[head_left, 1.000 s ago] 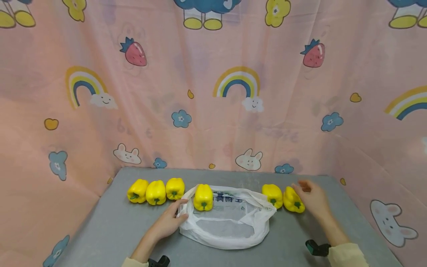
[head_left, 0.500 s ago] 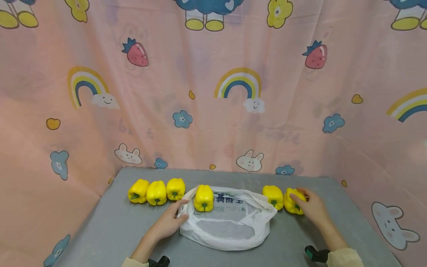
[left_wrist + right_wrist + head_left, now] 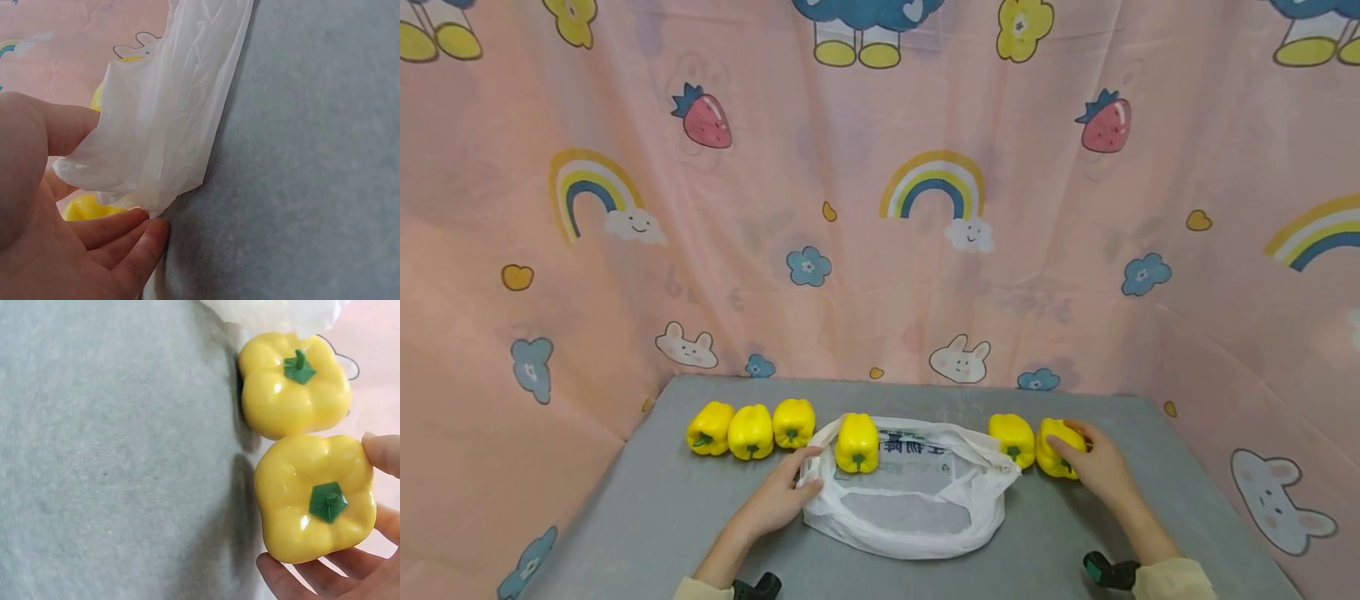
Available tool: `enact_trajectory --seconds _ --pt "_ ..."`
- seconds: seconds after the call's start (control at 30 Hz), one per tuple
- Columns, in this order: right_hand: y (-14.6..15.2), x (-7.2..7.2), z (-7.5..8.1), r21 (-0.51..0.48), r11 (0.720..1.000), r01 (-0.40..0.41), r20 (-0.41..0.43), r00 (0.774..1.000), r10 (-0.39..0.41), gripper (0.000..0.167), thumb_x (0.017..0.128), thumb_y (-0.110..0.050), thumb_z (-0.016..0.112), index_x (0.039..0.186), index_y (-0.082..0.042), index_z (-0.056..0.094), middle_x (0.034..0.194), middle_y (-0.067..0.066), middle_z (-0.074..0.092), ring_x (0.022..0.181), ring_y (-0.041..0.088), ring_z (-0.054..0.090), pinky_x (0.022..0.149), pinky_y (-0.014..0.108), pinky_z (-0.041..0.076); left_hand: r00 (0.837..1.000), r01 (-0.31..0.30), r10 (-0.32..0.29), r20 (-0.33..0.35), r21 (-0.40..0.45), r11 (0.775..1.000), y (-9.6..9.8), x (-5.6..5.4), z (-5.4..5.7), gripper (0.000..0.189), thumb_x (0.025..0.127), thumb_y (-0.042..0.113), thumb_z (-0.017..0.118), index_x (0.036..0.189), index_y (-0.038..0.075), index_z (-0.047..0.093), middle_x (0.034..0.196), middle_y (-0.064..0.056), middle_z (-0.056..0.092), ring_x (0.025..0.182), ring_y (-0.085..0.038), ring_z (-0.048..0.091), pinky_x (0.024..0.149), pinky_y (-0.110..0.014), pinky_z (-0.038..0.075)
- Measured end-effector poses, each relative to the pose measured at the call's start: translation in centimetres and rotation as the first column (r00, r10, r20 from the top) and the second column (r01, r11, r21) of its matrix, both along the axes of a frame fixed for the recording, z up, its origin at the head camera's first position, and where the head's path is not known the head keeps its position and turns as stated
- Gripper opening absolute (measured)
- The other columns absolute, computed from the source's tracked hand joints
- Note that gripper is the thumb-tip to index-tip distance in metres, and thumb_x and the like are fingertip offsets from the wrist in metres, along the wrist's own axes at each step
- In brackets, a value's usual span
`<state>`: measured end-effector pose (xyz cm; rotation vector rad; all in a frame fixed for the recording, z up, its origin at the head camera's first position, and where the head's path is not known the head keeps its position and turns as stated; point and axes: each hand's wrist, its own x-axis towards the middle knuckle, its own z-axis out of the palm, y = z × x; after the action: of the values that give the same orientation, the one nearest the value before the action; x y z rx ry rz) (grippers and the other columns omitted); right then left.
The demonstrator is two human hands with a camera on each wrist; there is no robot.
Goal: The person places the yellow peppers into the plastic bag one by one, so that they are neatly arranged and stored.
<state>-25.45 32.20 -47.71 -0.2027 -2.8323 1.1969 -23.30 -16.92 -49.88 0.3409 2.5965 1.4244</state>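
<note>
Yellow pepper [image 3: 290, 500]: gripped by the right hand [image 3: 1103, 467], with fingers on more than one side. Whether it is off the table [image 3: 1045, 533] cannot be told.
Pepper skin: looks shiny and round, so the pepper could be dropped if it is squeezed only near its edge.
Next pepper [image 3: 275, 403]: found just left of the right grip, touching the held one or very nearly. It could be bumped and rolled if the held pepper is pulled sideways.
White bag [image 3: 917, 546]: held at its left edge by the left hand [image 3: 777, 496]; how tightly cannot be told. If that edge is let go, the floppy mouth could be made to sag. If it is tugged hard, the thin plastic could be torn.
Bag's right side: placed between both grips, close to the next pepper. It could be snagged if the right hand is brought over too low.
Middle pepper [image 3: 857, 442]: seen just right of the left grip, by the bag's far edge. It could be tipped if the plastic is yanked.
Three peppers [image 3: 750, 432]: lined up beyond the left grip. They could be knocked if that hand is pushed forward.
</note>
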Motion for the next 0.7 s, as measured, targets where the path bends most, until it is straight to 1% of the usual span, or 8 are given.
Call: enact_trajectory --seconds 0.17,0.3,0.5,0.7 --pt "-0.2 0.2 1.1 0.000 1.000 0.018 -0.004 1.000 -0.018 0.085 0.101 -0.056 0.054 0.154 0.006 0.032 0.152 0.036 0.034 0.129 0.050 0.042 0.106 0.063 0.038 1.000 0.000 0.000 0.002 0.001 1.000 0.0 0.0 0.1 0.049 0.103 0.025 0.061 0.148 0.012 0.048 0.153 -0.025 0.039 0.138 -0.042 0.042 0.107 -0.065 0.038" --pt "-0.3 0.4 1.9 -0.003 1.000 0.027 -0.024 0.999 -0.027 0.085 0.101 -0.057 0.054 0.154 0.006 0.031 0.150 0.036 0.035 0.125 0.049 0.044 0.103 0.062 0.042 1.000 -0.007 0.007 0.001 -0.003 1.000 0.0 -0.1 0.3 0.049 0.103 0.026 0.061 0.148 0.012 0.048 0.153 -0.025 0.039 0.138 -0.042 0.042 0.107 -0.065 0.037" --pt "-0.7 0.9 3.3 -0.016 1.000 0.008 -0.078 0.997 -0.009 0.084 0.101 -0.055 0.054 0.154 0.007 0.032 0.149 0.035 0.038 0.122 0.048 0.047 0.100 0.061 0.046 1.000 -0.011 0.011 0.005 -0.011 1.000 0.0 0.0 0.3 0.048 0.103 0.025 0.061 0.148 0.013 0.048 0.153 -0.025 0.039 0.137 -0.042 0.043 0.107 -0.066 0.037" --pt "-1.5 1.3 4.9 -0.033 0.999 0.003 -0.080 0.997 -0.006 0.090 0.099 -0.061 0.054 0.156 0.004 0.030 0.150 0.035 0.036 0.124 0.049 0.046 0.100 0.061 0.045 1.000 -0.023 0.023 0.013 -0.008 1.000 0.1 0.1 0.4 0.048 0.102 0.024 0.062 0.147 0.014 0.049 0.153 -0.025 0.040 0.137 -0.042 0.043 0.106 -0.066 0.037"
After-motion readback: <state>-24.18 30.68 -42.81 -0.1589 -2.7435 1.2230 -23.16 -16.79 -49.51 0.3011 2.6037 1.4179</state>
